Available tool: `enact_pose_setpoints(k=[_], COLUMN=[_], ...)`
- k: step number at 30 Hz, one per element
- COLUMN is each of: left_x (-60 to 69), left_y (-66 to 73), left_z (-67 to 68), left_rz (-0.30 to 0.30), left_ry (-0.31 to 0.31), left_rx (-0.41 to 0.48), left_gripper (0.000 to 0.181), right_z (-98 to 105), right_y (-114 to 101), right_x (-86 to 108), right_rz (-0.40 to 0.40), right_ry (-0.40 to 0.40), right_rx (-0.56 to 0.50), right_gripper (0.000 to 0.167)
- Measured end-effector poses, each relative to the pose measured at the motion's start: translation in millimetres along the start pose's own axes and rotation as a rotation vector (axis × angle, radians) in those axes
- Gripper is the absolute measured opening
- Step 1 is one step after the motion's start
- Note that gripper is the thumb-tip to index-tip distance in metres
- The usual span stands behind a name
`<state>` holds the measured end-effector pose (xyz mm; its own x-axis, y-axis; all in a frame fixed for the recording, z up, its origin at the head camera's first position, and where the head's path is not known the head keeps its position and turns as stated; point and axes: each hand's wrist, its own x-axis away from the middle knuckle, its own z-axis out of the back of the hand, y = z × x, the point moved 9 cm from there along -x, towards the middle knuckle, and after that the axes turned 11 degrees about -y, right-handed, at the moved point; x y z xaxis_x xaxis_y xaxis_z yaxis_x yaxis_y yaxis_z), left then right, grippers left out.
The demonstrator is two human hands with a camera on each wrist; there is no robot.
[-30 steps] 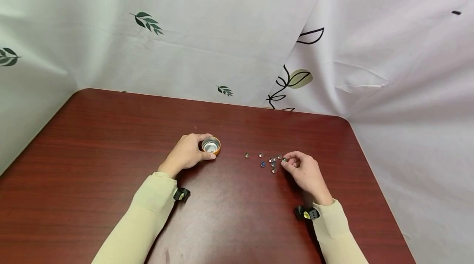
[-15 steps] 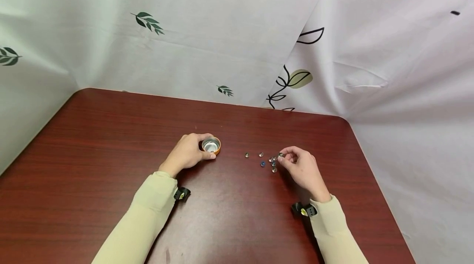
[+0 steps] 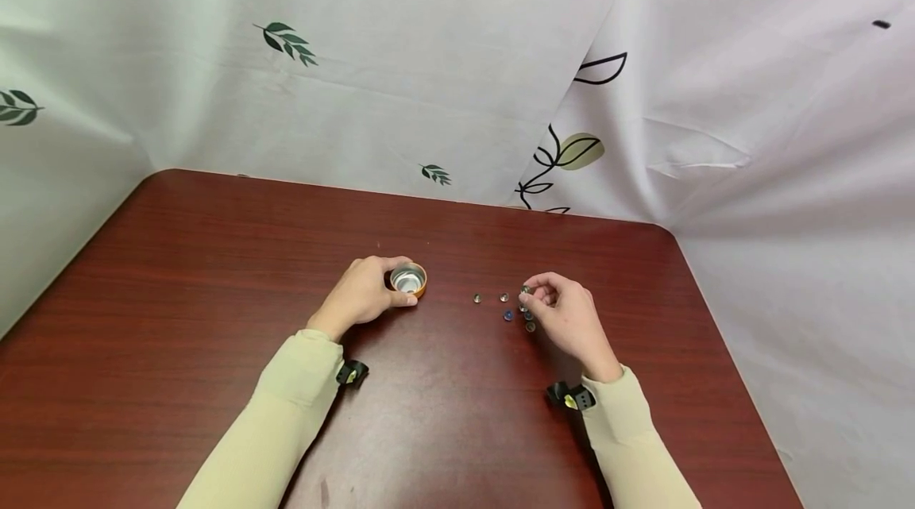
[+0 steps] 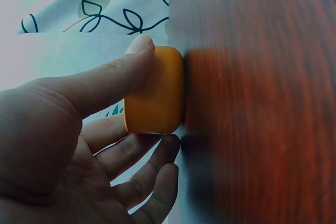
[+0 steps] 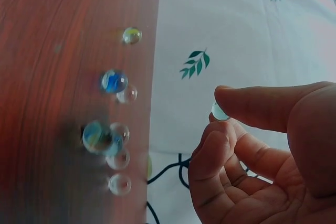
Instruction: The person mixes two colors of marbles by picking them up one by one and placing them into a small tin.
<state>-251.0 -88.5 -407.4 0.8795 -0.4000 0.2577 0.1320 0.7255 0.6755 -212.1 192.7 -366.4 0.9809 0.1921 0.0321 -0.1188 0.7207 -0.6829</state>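
Note:
The left hand [image 3: 360, 292] grips a round, open-topped orange tin [image 3: 408, 279], silver inside, standing on the table; in the left wrist view the thumb and fingers hold the orange wall [image 4: 157, 93]. Between thumb and fingertips the right hand [image 3: 568, 318] pinches a glass marble [image 3: 525, 289]; this pale greenish marble [image 5: 219, 111] shows in the right wrist view, held off the table. Under and beside that hand lie several marbles, among them a blue one [image 5: 114, 81], a yellowish one [image 5: 132, 35] and a clear one [image 5: 120, 184]. The tin's visible inside holds no marble.
The dark red wooden table [image 3: 443, 414] carries the tin and marbles. A white cloth [image 3: 400, 56] with leaf prints hangs behind it and at both sides. A black strap with a small device is on each wrist.
The right hand has moved left and slightly away from the body, carrying the pinched marble from the right side of the group to above it. The left hand and tin have stayed put.

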Motion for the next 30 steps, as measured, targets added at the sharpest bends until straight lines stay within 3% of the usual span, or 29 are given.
enact_pose_setpoints(k=[30], left_x=[-0.4], left_y=[0.8], left_z=[-0.1], left_rz=[-0.008], left_ry=[0.007], left_rx=[-0.01], left_gripper=[0.06], right_z=[-32.5], right_y=[-46.6], right_x=[-21.1], right_rz=[0.072], right_ry=[-0.012], right_rx=[-0.059], right_gripper=[0.007])
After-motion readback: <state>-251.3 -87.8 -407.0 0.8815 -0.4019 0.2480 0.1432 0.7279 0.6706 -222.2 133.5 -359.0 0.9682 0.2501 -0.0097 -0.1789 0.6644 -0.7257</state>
